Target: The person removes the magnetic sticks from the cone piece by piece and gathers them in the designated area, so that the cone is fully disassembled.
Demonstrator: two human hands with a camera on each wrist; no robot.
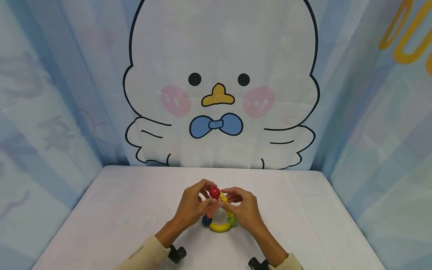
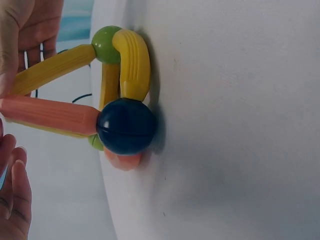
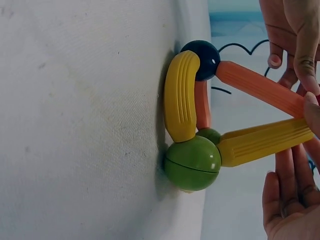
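Observation:
A toy frame of rods and balls stands on the table. Its base has a curved yellow rod [image 1: 220, 227] between a dark blue ball [image 2: 127, 126] and a green ball [image 3: 193, 163]. An orange rod [image 3: 261, 89] and yellow rods [image 3: 266, 142] lean up from the balls and meet at the top. My left hand [image 1: 193, 205] grips a red ball [image 1: 214, 192] at that peak, thumb below and fingers around it. From the other side my right hand [image 1: 245, 208] pinches the upper rod ends between thumb and fingers. The fingers partly hide the joint.
The white table [image 1: 141, 195] spreads around the frame on all sides. Behind it hangs a curtain [image 1: 219, 146] printed with a cartoon bird. Black wrist mounts [image 1: 177, 254] sit under both forearms.

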